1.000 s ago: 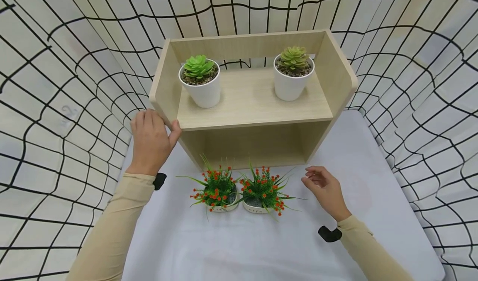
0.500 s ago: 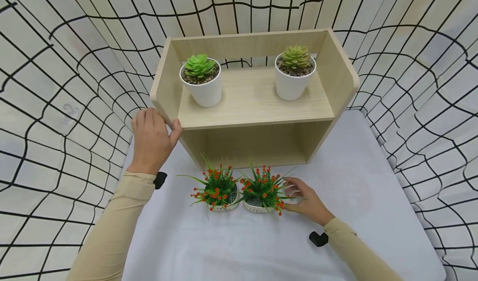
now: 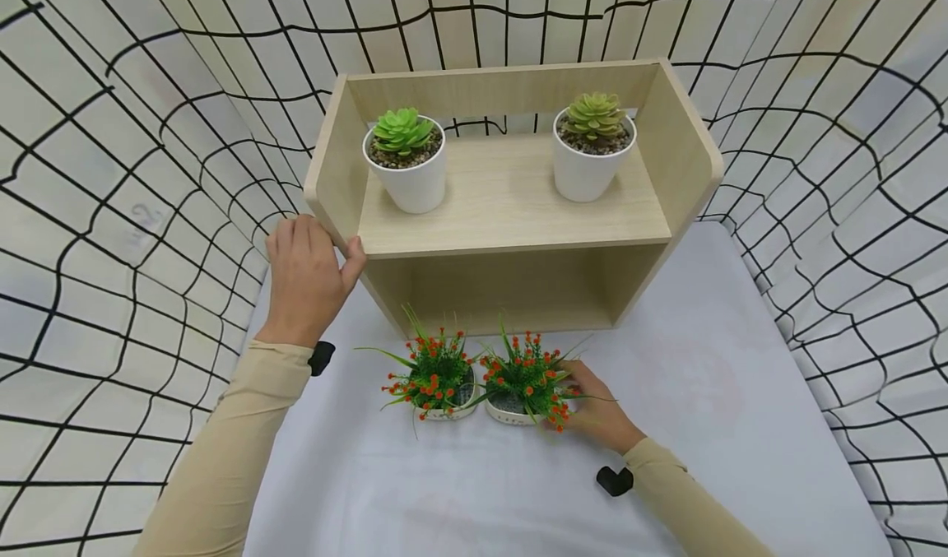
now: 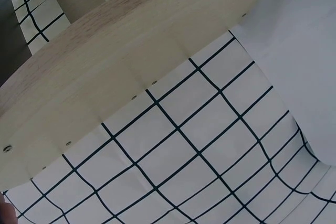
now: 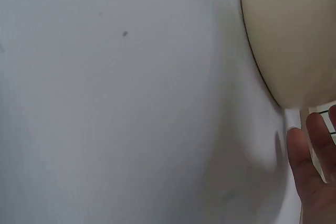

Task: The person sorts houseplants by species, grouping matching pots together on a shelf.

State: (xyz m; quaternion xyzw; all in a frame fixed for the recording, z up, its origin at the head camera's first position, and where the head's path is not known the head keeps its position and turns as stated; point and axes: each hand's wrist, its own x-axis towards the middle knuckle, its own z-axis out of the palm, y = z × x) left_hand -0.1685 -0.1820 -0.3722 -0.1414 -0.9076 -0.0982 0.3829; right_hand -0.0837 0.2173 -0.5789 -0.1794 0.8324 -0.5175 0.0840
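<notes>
My left hand (image 3: 307, 281) grips the left side panel of a light wooden two-tier shelf (image 3: 518, 248), its thumb at the front edge. In the left wrist view the outer face of this shelf (image 4: 115, 72) fills the upper left. My right hand (image 3: 596, 409) is around the right end of a cream oval flowerpot (image 3: 511, 415) with red flowers and grass, partly hidden by the leaves. The right wrist view has this flowerpot (image 5: 294, 40), lettered "Life", with relaxed fingers (image 5: 300, 156) beside it and a small gap showing. A matching flowerpot (image 3: 448, 411) stands to its left.
On the upper shelf board stand two white pots with succulents, a bright green one (image 3: 411, 183) at left and a yellowish-green one (image 3: 585, 170) at right. A white cloth (image 3: 444, 491) covers the table. Black-gridded fabric (image 3: 111, 294) walls in the sides and back.
My right hand has moved left and slightly down from beside the flowers to the right-hand flowerpot. The left hand stays on the shelf. The pots have not moved on the table.
</notes>
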